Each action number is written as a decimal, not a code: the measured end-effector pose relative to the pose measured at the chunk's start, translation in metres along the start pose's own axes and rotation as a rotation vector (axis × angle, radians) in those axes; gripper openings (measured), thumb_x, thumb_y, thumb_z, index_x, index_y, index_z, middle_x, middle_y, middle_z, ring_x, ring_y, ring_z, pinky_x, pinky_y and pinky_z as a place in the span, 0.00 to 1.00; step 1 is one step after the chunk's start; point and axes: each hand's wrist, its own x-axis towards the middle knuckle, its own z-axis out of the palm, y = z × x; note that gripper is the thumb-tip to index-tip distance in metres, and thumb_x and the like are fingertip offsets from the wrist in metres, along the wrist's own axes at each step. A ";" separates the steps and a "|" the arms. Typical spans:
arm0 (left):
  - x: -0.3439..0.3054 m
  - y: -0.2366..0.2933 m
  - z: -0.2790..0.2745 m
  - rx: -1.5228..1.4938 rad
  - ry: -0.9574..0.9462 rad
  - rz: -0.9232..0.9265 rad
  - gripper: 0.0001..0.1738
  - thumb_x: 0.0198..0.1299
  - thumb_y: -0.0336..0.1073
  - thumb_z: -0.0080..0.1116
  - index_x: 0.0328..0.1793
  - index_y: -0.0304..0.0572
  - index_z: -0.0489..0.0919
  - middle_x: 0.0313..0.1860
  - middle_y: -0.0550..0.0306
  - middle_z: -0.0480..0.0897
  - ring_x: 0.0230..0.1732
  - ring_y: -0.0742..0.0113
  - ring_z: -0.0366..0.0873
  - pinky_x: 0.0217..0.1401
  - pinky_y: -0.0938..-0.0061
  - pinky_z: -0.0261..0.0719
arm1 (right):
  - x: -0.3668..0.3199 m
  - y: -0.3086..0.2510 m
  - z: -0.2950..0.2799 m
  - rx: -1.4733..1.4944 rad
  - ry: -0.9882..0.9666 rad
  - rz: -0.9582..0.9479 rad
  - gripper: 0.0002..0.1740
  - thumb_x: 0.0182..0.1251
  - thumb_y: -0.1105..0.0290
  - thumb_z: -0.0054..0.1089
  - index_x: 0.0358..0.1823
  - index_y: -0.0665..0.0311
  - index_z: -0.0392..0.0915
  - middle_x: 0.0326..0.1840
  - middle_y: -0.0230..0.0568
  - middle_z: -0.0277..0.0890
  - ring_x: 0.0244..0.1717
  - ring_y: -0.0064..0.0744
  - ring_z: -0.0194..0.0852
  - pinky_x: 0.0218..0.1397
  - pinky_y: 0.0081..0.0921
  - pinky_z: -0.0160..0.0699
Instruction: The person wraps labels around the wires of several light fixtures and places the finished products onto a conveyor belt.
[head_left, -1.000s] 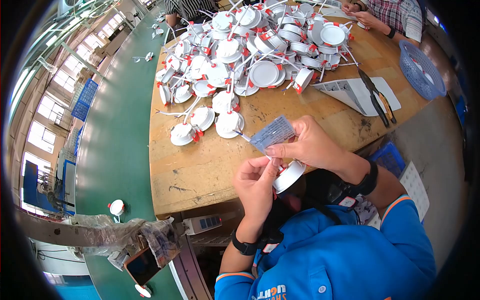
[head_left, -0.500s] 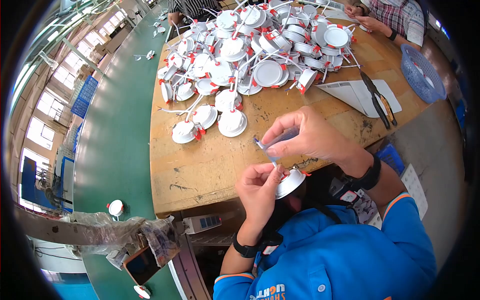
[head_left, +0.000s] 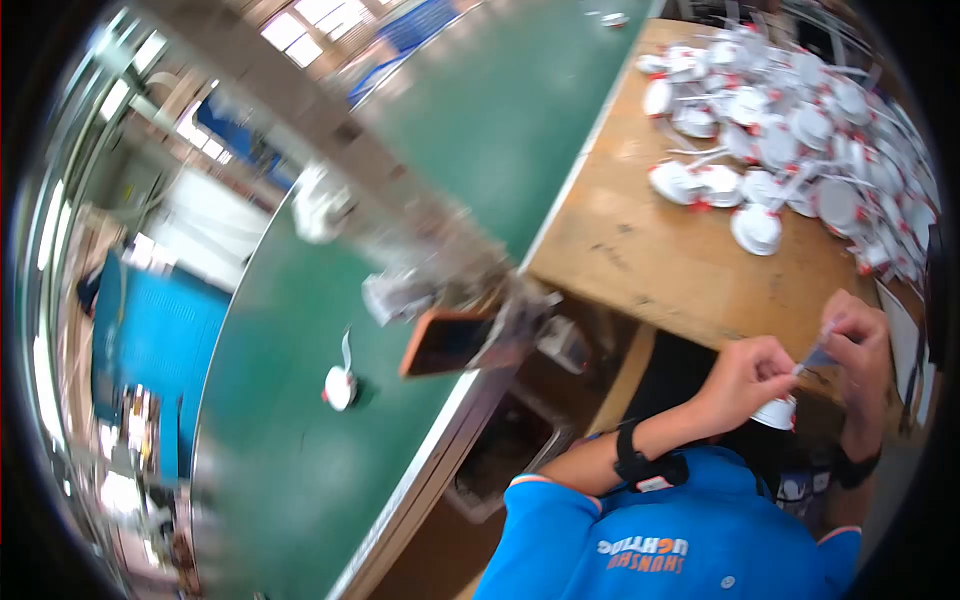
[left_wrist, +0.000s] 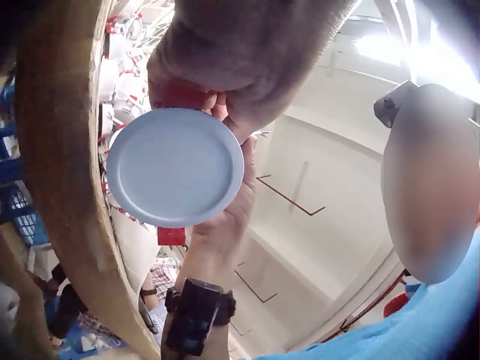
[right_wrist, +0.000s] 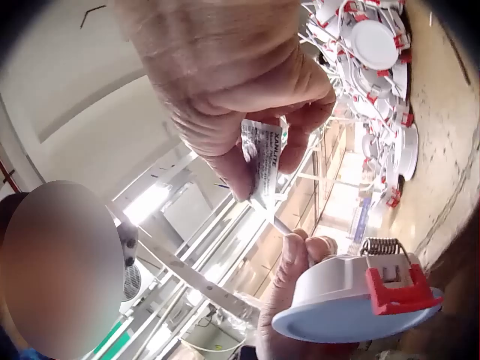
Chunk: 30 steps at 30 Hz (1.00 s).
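Note:
A round white downlight (right_wrist: pixel 330 289) with red spring clips (right_wrist: pixel 401 289) hangs just below my hands. Its flat disc face (left_wrist: pixel 176 169) fills much of the left wrist view. My left hand (head_left: pixel 748 380) pinches the downlight's white cable (right_wrist: pixel 281 225) between thumb and fingers, close above the lamp body. Higher on the cable, my right hand (head_left: pixel 862 335) pinches a small printed label (right_wrist: pixel 264 161), which lies folded along the cable. In the head view the label (head_left: pixel 818 352) appears as a narrow strip between both hands.
A heap of similar downlights (head_left: pixel 780 130) covers the far part of the wooden table (head_left: pixel 640 240). Left of it runs a green conveyor belt (head_left: pixel 290 450) carrying a single downlight (head_left: pixel 341 388). A plastic-wrapped post with a phone (head_left: pixel 450 343) juts over the belt edge.
The head view has swung left, putting the hands at the right. The label, spread flat a second ago, is folded around the cable. Both hands keep hold of cable and label.

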 end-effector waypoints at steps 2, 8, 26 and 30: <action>-0.010 -0.002 -0.002 -0.075 0.029 0.033 0.04 0.52 0.24 0.60 0.32 0.34 0.75 0.24 0.60 0.79 0.25 0.80 0.75 0.26 0.85 0.74 | 0.002 -0.001 0.010 0.037 -0.093 0.000 0.10 0.46 0.70 0.61 0.18 0.66 0.69 0.22 0.35 0.64 0.28 0.24 0.61 0.29 0.18 0.57; -0.060 0.017 -0.020 0.057 0.175 0.033 0.04 0.51 0.25 0.61 0.30 0.34 0.75 0.24 0.60 0.79 0.25 0.80 0.75 0.26 0.86 0.73 | 0.003 -0.025 0.057 0.031 -0.280 -0.044 0.15 0.50 0.65 0.64 0.19 0.64 0.67 0.22 0.33 0.62 0.29 0.24 0.59 0.32 0.18 0.57; -0.443 0.135 -0.239 1.310 2.175 -0.821 0.30 0.45 0.39 0.68 0.53 0.33 0.70 0.48 0.49 0.75 0.52 0.58 0.71 0.51 0.63 0.69 | 0.042 0.039 0.050 -0.091 -0.243 0.123 0.09 0.60 0.69 0.54 0.25 0.63 0.68 0.24 0.26 0.62 0.29 0.16 0.59 0.35 0.14 0.55; -0.414 0.133 -0.267 1.855 1.909 -0.521 0.49 0.37 0.49 0.71 0.66 0.43 0.60 0.65 0.47 0.61 0.67 0.48 0.53 0.62 0.49 0.55 | 0.042 0.053 0.042 -0.084 -0.209 0.156 0.09 0.61 0.69 0.54 0.25 0.63 0.68 0.23 0.26 0.62 0.29 0.16 0.59 0.36 0.14 0.56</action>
